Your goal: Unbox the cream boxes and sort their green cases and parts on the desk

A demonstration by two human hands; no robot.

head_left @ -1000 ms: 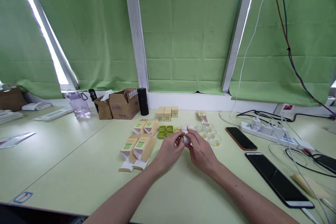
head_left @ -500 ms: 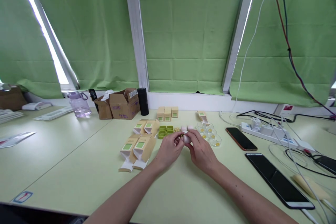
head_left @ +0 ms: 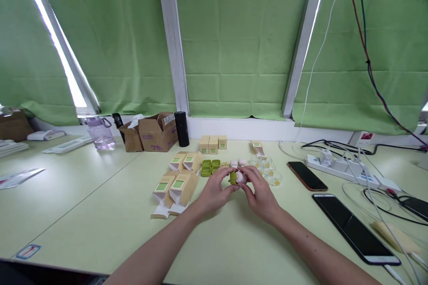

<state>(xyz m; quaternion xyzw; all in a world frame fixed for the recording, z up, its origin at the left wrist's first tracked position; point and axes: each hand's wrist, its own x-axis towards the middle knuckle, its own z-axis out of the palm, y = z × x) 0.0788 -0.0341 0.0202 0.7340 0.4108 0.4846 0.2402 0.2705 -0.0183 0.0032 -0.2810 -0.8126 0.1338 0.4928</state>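
My left hand [head_left: 214, 192] and my right hand [head_left: 262, 193] meet over the middle of the pale green table [head_left: 100, 205]. Between their fingertips they pinch a small piece [head_left: 236, 177], olive green on the left and pale pink on the right. Just behind it lie several green trays [head_left: 210, 167] and two small pink blocks [head_left: 238, 162]. To the right are clear plastic trays with yellow bits [head_left: 269, 170]. Open tan cartons with green labels [head_left: 175, 187] lie to the left of my left hand.
Three shut tan boxes [head_left: 213, 144] stand near the wall, with brown cardboard boxes [head_left: 157, 131], a black cylinder [head_left: 182, 128] and a purple bottle [head_left: 99, 132] to the left. Two phones [head_left: 306, 176] [head_left: 354, 228], a power strip [head_left: 341, 167] and cables lie on the right.
Both hands have drawn slightly nearer to me and turned the small piece, so its olive green half shows beside the pink half.
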